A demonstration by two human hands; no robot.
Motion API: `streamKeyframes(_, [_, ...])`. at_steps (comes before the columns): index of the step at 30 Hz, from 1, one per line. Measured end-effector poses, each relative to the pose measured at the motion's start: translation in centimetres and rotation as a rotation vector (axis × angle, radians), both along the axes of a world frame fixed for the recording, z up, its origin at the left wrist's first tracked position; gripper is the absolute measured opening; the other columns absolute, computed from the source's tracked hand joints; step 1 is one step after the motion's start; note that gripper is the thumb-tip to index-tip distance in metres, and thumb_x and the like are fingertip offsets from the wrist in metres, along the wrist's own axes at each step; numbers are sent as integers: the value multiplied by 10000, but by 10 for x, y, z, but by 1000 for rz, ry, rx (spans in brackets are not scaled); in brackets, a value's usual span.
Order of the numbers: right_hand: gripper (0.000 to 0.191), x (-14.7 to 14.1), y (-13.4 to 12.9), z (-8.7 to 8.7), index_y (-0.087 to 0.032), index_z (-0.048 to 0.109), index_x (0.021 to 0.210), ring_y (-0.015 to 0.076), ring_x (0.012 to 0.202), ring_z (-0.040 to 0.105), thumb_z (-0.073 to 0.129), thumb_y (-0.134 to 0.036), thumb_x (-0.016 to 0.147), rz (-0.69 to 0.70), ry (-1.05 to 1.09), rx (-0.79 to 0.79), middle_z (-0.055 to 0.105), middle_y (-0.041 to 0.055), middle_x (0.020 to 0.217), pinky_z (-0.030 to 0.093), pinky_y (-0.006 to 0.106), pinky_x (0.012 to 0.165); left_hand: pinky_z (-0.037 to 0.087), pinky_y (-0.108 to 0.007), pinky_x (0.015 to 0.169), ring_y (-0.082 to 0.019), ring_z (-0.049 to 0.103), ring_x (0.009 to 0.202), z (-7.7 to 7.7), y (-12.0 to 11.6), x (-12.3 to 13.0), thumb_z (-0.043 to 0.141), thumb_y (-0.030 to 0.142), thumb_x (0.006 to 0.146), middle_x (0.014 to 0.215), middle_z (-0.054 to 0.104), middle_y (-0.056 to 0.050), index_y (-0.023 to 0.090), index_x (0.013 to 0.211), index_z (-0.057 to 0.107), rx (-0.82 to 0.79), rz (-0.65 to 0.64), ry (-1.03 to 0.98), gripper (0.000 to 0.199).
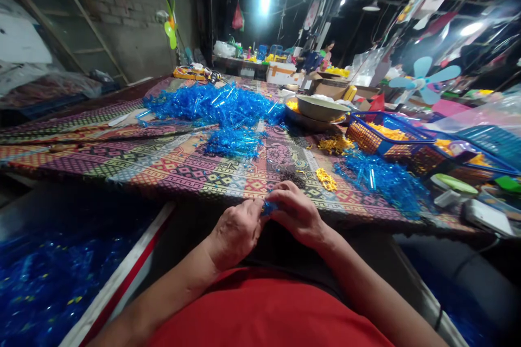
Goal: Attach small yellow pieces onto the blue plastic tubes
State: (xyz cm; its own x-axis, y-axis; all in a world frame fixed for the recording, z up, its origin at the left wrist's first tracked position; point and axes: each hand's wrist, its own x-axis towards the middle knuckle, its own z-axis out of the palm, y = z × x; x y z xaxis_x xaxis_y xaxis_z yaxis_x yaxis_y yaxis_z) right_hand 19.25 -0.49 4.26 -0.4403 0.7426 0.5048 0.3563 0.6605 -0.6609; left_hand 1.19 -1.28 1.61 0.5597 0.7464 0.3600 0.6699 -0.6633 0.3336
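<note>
At the table's front edge my two hands meet around a small blue plastic piece [268,207]. My left hand [240,230] is closed, its fingertips pressed on the piece. From the other side my right hand [297,214] pinches it with bent fingers. Just beyond lie a small heap of dark bits [293,178] and a little pile of yellow parts [326,179]. A large heap of clear blue plastic pieces [220,103] covers the table's middle, and another blue heap [382,176] lies to the right.
Patterned cloth covers the table [163,160]. Metal bowls [321,108], a blue basket [386,133] of yellow parts and a fan [425,80] stand at the right. Below left, a bin holds blue pieces [49,282]. A person [326,53] is far back.
</note>
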Motion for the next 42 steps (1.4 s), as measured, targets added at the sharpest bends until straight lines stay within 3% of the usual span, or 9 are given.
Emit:
streamKeyframes(6, [212, -2, 4, -13, -225, 609, 1026, 194, 919, 518, 573, -250, 819, -23, 72, -8, 517, 77, 984, 474, 338, 775, 486, -366, 774, -242, 610, 900, -3, 5, -1, 373, 252, 889, 971, 626, -141, 126, 1072, 549, -120, -11, -190, 283])
streamKeyframes(11, [414, 7, 6, -22, -274, 547, 1206, 216, 1127, 478, 619, -245, 800, 37, 230, -97, 472, 83, 1200, 461, 351, 893, 455, -230, 459, -139, 602, 546, 6, 14, -6, 359, 383, 893, 764, 626, -53, 156, 1023, 581, -764, -130, -621, 343])
streamKeyframes(13, [462, 10, 5, -23, -297, 521, 1239, 222, 1146, 477, 634, -258, 792, 98, 248, -147, 471, 80, 1236, 469, 360, 894, 419, -216, 397, -122, 560, 451, 7, 16, -8, 373, 409, 883, 671, 607, -33, 145, 964, 605, -889, -121, -702, 360])
streamKeyframes(16, [460, 12, 6, -21, -298, 483, 1274, 219, 1094, 525, 587, -329, 827, 126, 298, -290, 504, 88, 1244, 504, 372, 849, 511, -283, 644, -173, 637, 711, 5, 13, -6, 470, 346, 855, 838, 667, -71, 186, 995, 636, -562, -74, -664, 270])
streamKeyframes(18, [423, 13, 7, -18, -266, 509, 1255, 199, 984, 580, 551, -362, 845, 109, 299, -402, 544, 95, 1199, 541, 349, 764, 470, -334, 842, -205, 605, 943, 4, 10, -5, 471, 295, 858, 1013, 654, -86, 212, 1057, 621, -277, -38, -533, 263])
streamKeyframes(21, [371, 13, 7, -13, -226, 600, 1154, 176, 873, 610, 599, -362, 809, 103, 289, -499, 572, 88, 1138, 558, 297, 656, 444, -351, 884, -220, 578, 1010, 6, 5, -2, 414, 285, 882, 1059, 631, -104, 190, 1119, 573, -88, 12, -278, 301])
streamKeyframes(28, [313, 12, 2, -1, -216, 622, 1116, 202, 997, 576, 607, -290, 812, 74, 62, -271, 636, 82, 1055, 453, 380, 899, 464, -341, 701, -236, 616, 812, 11, -3, 0, 324, 307, 910, 884, 643, -114, 144, 1013, 565, -29, 64, 62, 308])
streamKeyframes(34, [247, 6, -4, 1, -197, 655, 1020, 198, 921, 591, 623, -297, 796, 32, 47, -168, 642, 84, 967, 468, 354, 831, 441, -320, 648, -212, 603, 733, 4, -6, -3, 306, 330, 916, 820, 629, -87, 152, 942, 553, 40, 28, 68, 306])
streamKeyframes(42, [267, 1, -3, -15, -192, 649, 1023, 165, 790, 591, 596, -341, 809, 13, 60, -306, 622, 80, 938, 507, 287, 665, 432, -277, 668, -188, 613, 786, -5, -2, -6, 298, 346, 923, 846, 634, -80, 170, 921, 553, -90, 48, 42, 310])
